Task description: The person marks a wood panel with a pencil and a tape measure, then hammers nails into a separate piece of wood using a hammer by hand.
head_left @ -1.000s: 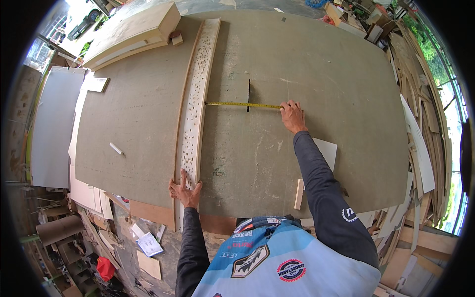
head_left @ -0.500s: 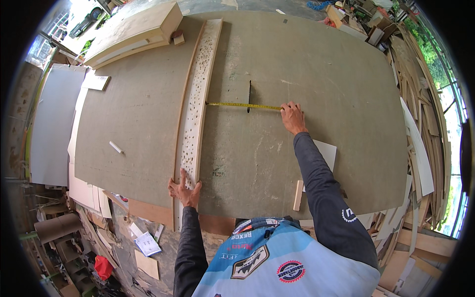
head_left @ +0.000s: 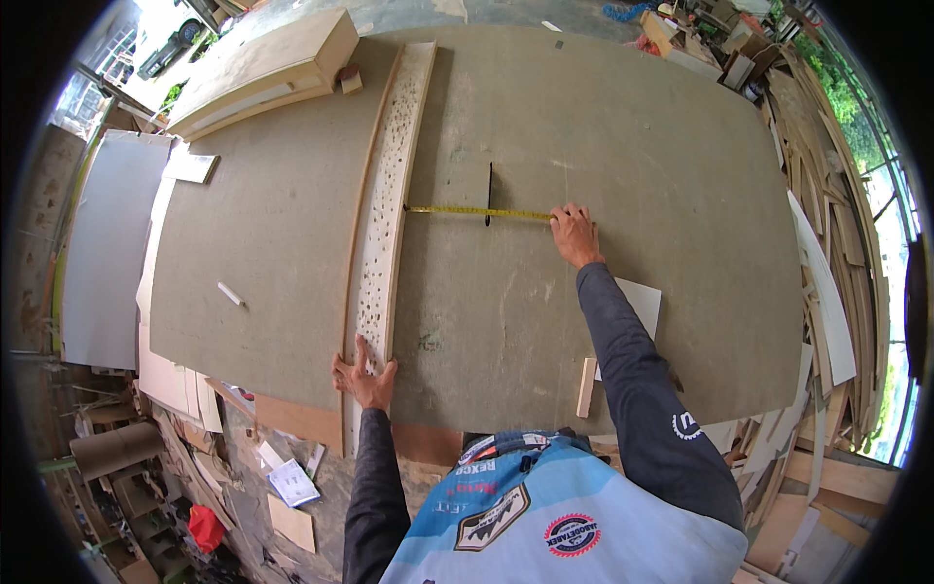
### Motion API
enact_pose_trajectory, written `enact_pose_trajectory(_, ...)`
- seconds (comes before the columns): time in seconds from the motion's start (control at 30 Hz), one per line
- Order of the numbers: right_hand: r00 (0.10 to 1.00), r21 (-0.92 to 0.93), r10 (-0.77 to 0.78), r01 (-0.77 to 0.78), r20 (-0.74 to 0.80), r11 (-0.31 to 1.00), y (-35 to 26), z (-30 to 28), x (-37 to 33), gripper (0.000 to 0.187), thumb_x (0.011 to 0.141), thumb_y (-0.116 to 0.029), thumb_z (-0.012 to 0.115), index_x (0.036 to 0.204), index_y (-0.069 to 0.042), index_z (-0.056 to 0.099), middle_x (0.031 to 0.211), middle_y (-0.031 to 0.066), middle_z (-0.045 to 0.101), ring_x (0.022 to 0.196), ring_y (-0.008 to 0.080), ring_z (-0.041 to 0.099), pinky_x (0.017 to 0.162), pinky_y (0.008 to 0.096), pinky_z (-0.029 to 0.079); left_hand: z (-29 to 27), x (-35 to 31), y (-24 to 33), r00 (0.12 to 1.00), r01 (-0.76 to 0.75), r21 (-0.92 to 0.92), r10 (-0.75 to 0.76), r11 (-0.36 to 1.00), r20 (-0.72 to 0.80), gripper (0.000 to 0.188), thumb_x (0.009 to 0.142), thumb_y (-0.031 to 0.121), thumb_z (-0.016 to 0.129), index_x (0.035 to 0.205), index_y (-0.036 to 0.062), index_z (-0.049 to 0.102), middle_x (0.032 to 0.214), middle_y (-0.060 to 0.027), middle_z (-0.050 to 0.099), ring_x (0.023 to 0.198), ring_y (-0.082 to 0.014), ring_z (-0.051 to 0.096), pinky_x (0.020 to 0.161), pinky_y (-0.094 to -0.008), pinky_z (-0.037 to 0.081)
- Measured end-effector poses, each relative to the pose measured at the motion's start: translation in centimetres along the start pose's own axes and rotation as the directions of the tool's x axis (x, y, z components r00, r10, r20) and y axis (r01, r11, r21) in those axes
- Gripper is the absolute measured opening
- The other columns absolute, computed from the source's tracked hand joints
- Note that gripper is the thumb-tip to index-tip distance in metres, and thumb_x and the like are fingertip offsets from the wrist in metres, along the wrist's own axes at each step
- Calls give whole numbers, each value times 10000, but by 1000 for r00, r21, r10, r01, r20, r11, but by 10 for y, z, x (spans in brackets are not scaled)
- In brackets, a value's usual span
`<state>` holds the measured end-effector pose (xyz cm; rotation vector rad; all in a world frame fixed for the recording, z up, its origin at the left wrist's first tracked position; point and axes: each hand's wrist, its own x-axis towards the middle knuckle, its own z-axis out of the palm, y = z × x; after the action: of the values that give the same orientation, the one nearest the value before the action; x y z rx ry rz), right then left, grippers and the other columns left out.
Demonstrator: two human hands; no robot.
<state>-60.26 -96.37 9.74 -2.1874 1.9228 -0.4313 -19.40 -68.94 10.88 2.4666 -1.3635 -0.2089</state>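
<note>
A yellow tape measure [head_left: 457, 210] stretches across the grey-brown table, its left end at the edge of a long board. My right hand [head_left: 577, 237] is closed around the tape's right end; the case, if any, is hidden under my fingers. The tape crosses over the black slot-like mark [head_left: 489, 185] in the table surface. My left hand [head_left: 366, 378] spreads its fingers over the near end of the long white board [head_left: 375, 273], which is dotted with small holes. Along the board's left side runs a thin brown wood strip [head_left: 362, 195], near my left fingers.
The big worktable [head_left: 681, 195] carries a long wooden box [head_left: 263, 73] at far left, a white stick [head_left: 230, 293], a white panel [head_left: 640, 310] and a small wood block [head_left: 586, 387] by my right forearm. Stacked wood strips [head_left: 827, 214] line the right side. Papers [head_left: 292, 482] lie below left.
Both hands keep their places on the tape and board. The view has shifted very slightly; nothing else has visibly moved.
</note>
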Motion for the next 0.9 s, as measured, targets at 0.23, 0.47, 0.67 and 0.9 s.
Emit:
enact_pose_trajectory(0.23, 1000, 11, -15, 15, -7, 1000, 3, 1, 1, 210, 932, -227, 563, 1088, -101, 622, 1124, 108, 572, 1099, 343, 519, 880, 585, 479, -3, 0, 8, 1000, 20, 34, -21, 999, 12, 919, 566, 407, 795, 1429, 389, 477, 1418, -235, 317, 1347, -429, 263, 1084, -578, 187)
enact_pose_trajectory(0.47, 1000, -12, -6, 6, -12, 1000, 1, 2, 0, 198, 931, -236, 560, 1070, -111, 624, 1110, 105, 574, 1095, 339, 522, 887, 573, 475, -4, 0, 10, 999, 36, 47, -36, 998, 14, 924, 565, 395, 797, 1430, 396, 472, 1417, -234, 314, 1342, -423, 271, 1076, -579, 199)
enact_pose_trajectory(0.67, 1000, -12, 1, -1, -2, 1000, 0, -2, -1, 200, 930, -238, 561, 1071, -111, 624, 1107, 103, 574, 1098, 335, 524, 885, 568, 477, -3, 0, 11, 999, 39, 42, -39, 998, 13, 927, 563, 385, 802, 1429, 402, 472, 1420, -232, 311, 1344, -419, 271, 1076, -578, 196)
enact_pose_trajectory(0.9, 1000, -47, 21, -20, 16, 999, -3, -7, -2, 220, 939, -223, 565, 1111, -106, 637, 1117, 106, 593, 1087, 325, 525, 902, 501, 474, -2, -1, 11, 999, 44, 51, -45, 998, 18, 940, 555, 377, 809, 1430, 404, 469, 1418, -216, 315, 1346, -417, 269, 1077, -579, 188)
